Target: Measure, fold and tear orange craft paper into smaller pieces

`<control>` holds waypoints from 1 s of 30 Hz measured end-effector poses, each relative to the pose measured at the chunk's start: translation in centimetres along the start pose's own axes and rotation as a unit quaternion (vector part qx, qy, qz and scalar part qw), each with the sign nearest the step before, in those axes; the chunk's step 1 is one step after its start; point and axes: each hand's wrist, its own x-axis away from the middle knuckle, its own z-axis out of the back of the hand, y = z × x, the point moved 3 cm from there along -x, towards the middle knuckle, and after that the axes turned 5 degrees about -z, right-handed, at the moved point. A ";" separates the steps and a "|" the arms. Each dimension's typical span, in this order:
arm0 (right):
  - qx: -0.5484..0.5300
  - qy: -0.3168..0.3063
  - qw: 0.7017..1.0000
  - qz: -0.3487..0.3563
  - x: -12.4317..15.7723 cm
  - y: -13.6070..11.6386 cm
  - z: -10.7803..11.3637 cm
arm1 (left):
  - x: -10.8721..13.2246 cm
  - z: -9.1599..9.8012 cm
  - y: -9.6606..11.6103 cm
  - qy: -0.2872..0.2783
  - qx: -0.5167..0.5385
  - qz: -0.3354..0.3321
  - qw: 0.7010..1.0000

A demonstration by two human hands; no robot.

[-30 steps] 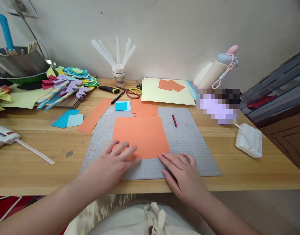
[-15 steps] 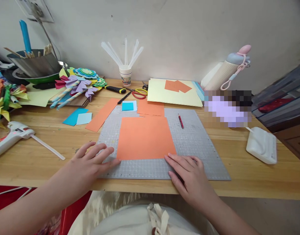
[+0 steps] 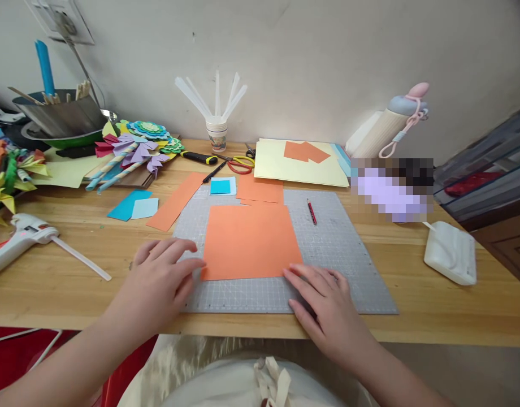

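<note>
A large orange sheet of paper (image 3: 252, 240) lies flat on the grey cutting mat (image 3: 340, 249). At its lower left corner is my left hand (image 3: 164, 277), fingers bent and apart, the index fingertip at the paper's edge and the thumb tucked below. My right hand (image 3: 325, 299) rests at the lower right corner, fingertips on the paper and thumb spread on the mat. Neither hand grips anything. A red pencil (image 3: 311, 211) lies on the mat to the right. Behind the sheet are another orange piece (image 3: 260, 189) and a small blue square (image 3: 220, 187).
Leftward lie an orange strip (image 3: 175, 202), blue paper pieces (image 3: 129, 205) and a glue gun (image 3: 25, 240). A utility knife (image 3: 199, 157), scissors (image 3: 241, 164), a paper cup (image 3: 216, 134) and yellow sheets (image 3: 300, 172) stand or lie behind. A white box-shaped object (image 3: 451, 251) sits right.
My left hand has lifted slightly and curled, its thumb drawing back below the index finger. My right hand stays nearly in place. The view has shifted a little.
</note>
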 end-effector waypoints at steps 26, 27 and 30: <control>-0.292 -0.088 0.951 -0.055 -14.8 10.1 -2.0 | -11.7 -7.1 8.5 -0.160 0.133 -0.144 0.967; -0.297 -0.092 0.949 -0.056 -14.8 10.1 -2.0 | -11.8 -7.1 8.5 -0.164 0.135 -0.141 0.967; -0.308 -0.098 0.944 -0.063 -14.7 10.2 -2.1 | -11.9 -7.0 8.5 -0.184 0.135 -0.133 0.964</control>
